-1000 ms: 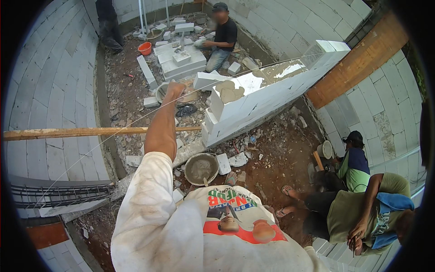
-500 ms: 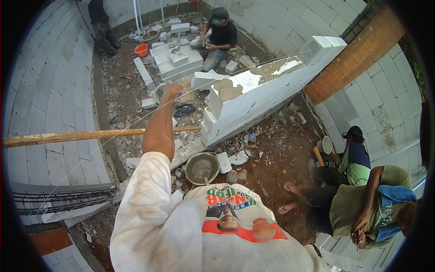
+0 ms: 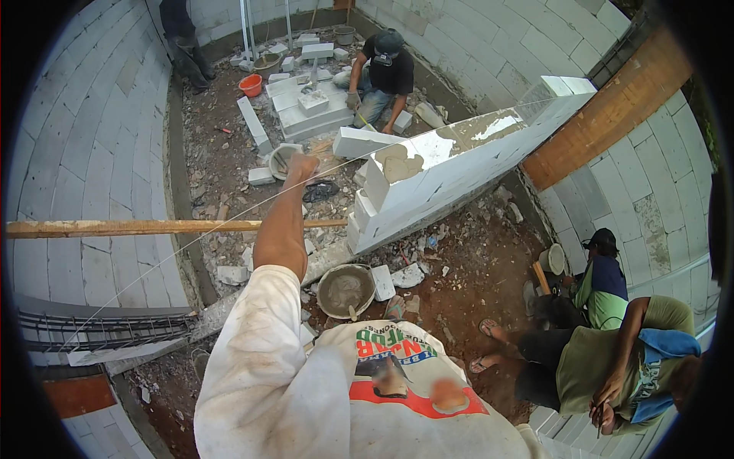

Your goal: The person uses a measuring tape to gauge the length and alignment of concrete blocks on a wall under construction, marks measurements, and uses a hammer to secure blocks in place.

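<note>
My left hand [image 3: 303, 165] is stretched far out in front, its fingers curled closed. Whatever it may hold is too small or hidden to make out. A thin string line [image 3: 191, 231] crosses the view close to my wrist. Just beyond the hand stands a grey bucket [image 3: 277, 164]. To its right is a low wall of white blocks [image 3: 451, 180], with grey mortar [image 3: 399, 165] spread on its near top end. Nearer to me, a round tub of mortar [image 3: 336, 310] has a tool handle [image 3: 352, 312] at its rim. My right hand is out of view.
A wooden beam [image 3: 138, 228] runs across at left. A person [image 3: 391, 73] crouches beside stacked white blocks [image 3: 306, 115] and an orange bucket [image 3: 250, 84]. Two people [image 3: 592, 287] [image 3: 589, 367] are at right. Another person [image 3: 183, 38] stands far left. Rubble litters the ground.
The whole view has shifted slightly down and to the right. My left arm stays outstretched. The crouching person now leans forward, with one hand lowered beside the wall's far side.
</note>
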